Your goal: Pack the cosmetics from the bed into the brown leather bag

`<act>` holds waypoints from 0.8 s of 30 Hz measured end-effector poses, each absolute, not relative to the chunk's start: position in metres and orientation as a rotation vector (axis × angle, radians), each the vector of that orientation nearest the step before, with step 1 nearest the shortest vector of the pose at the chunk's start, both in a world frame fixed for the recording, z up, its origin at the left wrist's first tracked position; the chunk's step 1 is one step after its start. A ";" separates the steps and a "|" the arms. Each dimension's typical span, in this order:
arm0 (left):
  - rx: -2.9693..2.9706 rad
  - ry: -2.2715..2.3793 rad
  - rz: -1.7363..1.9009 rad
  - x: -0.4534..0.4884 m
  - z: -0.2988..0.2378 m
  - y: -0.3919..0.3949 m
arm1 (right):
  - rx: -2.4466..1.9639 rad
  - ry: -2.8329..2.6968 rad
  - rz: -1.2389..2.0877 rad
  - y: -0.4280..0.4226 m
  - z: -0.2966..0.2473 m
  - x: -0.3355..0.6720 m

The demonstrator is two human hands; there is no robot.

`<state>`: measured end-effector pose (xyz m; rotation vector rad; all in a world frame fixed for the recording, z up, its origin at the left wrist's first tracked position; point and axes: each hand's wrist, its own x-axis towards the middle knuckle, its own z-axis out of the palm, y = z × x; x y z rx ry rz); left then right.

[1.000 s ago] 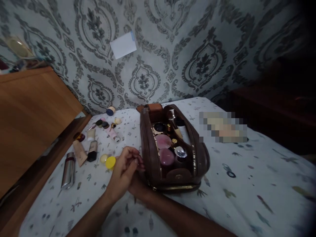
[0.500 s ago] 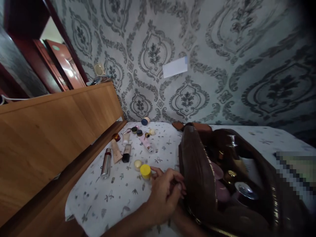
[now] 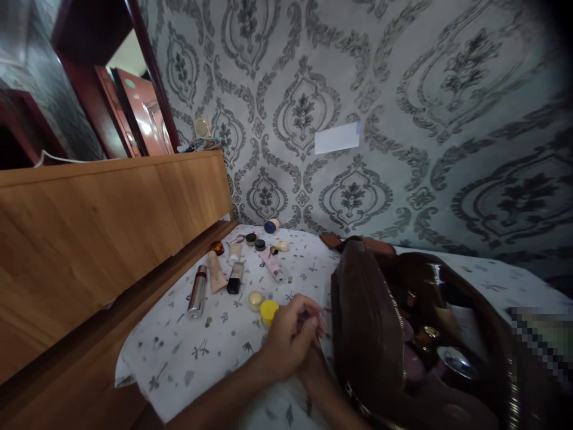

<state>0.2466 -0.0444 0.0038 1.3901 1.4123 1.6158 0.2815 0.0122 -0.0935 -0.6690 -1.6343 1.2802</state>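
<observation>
My left hand (image 3: 286, 337) is over the cloth in the middle, its fingers curled inward against my right hand. My right hand (image 3: 311, 352) lies partly behind it, and most of its fingers are hidden. Whether anything small sits between the two hands I cannot make out. A yellow-lidded jar (image 3: 269, 312) stands just left of my left hand, with a small cream-coloured round jar (image 3: 255, 301) beside it. To the right of both hands, a dark brown zippered bag (image 3: 364, 316) gapes wide, holding several cosmetics, among them a silver-lidded jar (image 3: 456, 362) and a gold cap (image 3: 428, 338).
On the patterned white cloth (image 3: 192, 364) lie a silver bottle (image 3: 197, 292), a beige tube (image 3: 216, 272), a black-capped bottle (image 3: 235, 278), a pink tube (image 3: 271, 264) and several small jars. A wooden panel (image 3: 111, 221) borders the left; a papered wall rises behind.
The view has shifted, so the scene sits farther right. My left hand's outstretched finger beside the yellow-lidded jar has drawn in, and both hands are a little farther from the bag.
</observation>
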 end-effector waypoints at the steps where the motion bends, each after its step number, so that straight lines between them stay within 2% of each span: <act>1: 1.413 1.478 1.639 0.238 0.006 -0.043 | -0.650 -1.651 1.305 0.012 -0.090 0.283; 4: 1.517 1.875 1.677 0.200 0.009 -0.040 | -0.605 -1.695 1.442 0.008 -0.081 0.287; 6: 1.573 2.309 1.604 0.170 0.007 -0.040 | -0.599 -1.702 1.524 0.006 -0.077 0.288; 9: 1.620 2.959 1.122 0.132 0.000 -0.045 | -0.600 -1.677 1.578 0.005 -0.076 0.289; 11: 1.549 3.215 0.749 0.117 -0.008 -0.050 | -0.600 -1.666 1.604 0.004 -0.075 0.289; 16: 1.380 3.317 0.253 0.109 -0.024 -0.054 | -0.591 -1.653 1.627 0.004 -0.074 0.289; 24: 1.363 3.252 0.193 0.108 -0.029 -0.051 | -0.583 -1.642 1.628 0.002 -0.071 0.290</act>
